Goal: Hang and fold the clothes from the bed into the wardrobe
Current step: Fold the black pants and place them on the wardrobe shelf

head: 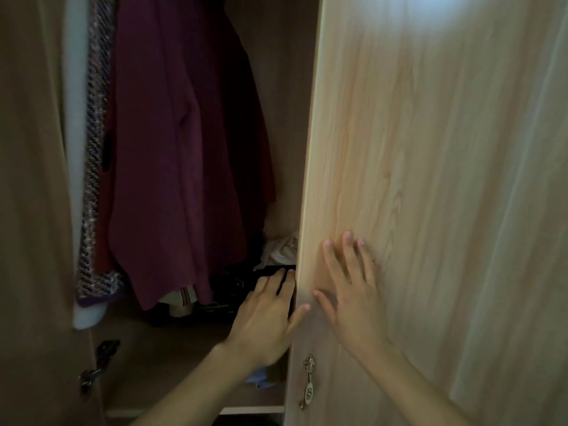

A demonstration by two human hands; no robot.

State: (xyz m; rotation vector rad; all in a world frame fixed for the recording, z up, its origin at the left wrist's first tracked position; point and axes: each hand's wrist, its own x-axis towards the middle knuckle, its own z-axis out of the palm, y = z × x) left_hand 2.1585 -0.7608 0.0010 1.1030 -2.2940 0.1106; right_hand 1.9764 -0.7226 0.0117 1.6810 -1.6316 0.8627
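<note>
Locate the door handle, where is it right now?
In the head view the handle sits low on the light wooden door, near its left edge, below the right hand that lies flat on the door.

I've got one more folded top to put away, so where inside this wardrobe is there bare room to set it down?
Bare shelf board shows below the maroon coat, between the door hinge and the left hand. Farther back it is crowded: dark items and a pale bundle fill the corner by the right door, where the right hand presses flat.
</note>
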